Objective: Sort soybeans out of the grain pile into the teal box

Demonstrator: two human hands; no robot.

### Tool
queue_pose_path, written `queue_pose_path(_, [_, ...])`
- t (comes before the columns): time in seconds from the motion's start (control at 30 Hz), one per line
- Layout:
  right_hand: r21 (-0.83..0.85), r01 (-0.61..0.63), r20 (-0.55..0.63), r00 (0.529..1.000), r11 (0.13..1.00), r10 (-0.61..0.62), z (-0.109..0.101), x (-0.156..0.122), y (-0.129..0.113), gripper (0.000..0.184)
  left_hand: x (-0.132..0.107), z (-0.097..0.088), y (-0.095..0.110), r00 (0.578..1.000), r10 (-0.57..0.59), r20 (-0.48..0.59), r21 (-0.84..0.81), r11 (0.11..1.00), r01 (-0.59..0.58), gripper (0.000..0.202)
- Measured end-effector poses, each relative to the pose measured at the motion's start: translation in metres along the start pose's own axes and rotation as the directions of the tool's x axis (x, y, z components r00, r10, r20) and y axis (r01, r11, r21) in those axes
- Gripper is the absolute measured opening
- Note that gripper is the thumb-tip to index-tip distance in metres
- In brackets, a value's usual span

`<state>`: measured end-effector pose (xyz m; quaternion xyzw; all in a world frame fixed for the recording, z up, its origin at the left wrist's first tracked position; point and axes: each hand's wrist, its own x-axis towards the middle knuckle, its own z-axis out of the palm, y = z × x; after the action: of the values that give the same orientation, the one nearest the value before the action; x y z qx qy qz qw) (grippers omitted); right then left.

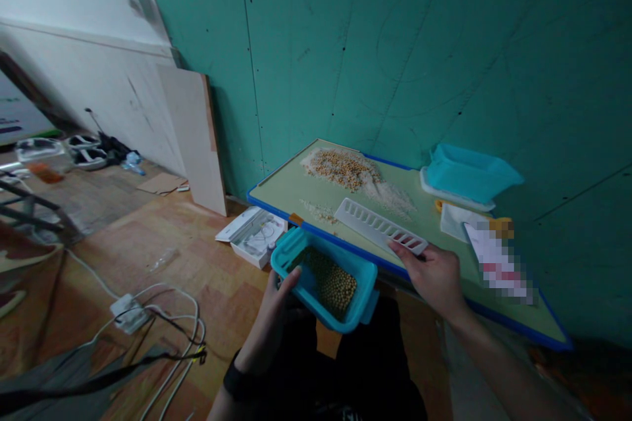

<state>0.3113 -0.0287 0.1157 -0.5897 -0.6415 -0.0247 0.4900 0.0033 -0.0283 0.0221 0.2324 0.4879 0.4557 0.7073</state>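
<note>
My left hand grips the near left side of a turquoise plastic box, thumb over its rim. Round yellowish beans lie inside, with smaller dark green ones at the far left. The box is held just off the table's front edge. My right hand is closed on the right end of a white slotted plastic strip, which lies low over the tabletop. Beyond the strip, a heap of yellow beans rests amid spread white grains. A smaller scatter of grains is near the front edge.
The pale green table has a blue rim and stands against a green wall. At its right are another turquoise box on a white lid and a blurred-out packet. An open white carton, cables and a power strip lie on the floor.
</note>
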Motion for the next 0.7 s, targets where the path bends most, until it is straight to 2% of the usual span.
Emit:
queue_pose_path(0.4, [0.07, -0.001, 0.057, 0.998, 0.998, -0.003, 0.002, 0.003, -0.007, 0.031, 0.002, -0.002, 0.006, 0.999, 0.011, -0.051, -0.028, 1.0, -0.013, 0.106])
queue_pose_path(0.57, [0.099, 0.0, 0.057, 0.998, 0.995, -0.005, 0.003, 0.001, -0.012, 0.031, -0.002, 0.001, 0.008, 0.999, 0.022, -0.037, -0.014, 1.0, -0.022, 0.103])
queue_pose_path(0.7, [0.106, 0.015, 0.057, 0.998, 0.994, -0.022, 0.003, 0.001, -0.015, 0.029, -0.007, 0.005, 0.009, 0.998, 0.057, -0.006, 0.007, 0.998, -0.057, 0.093])
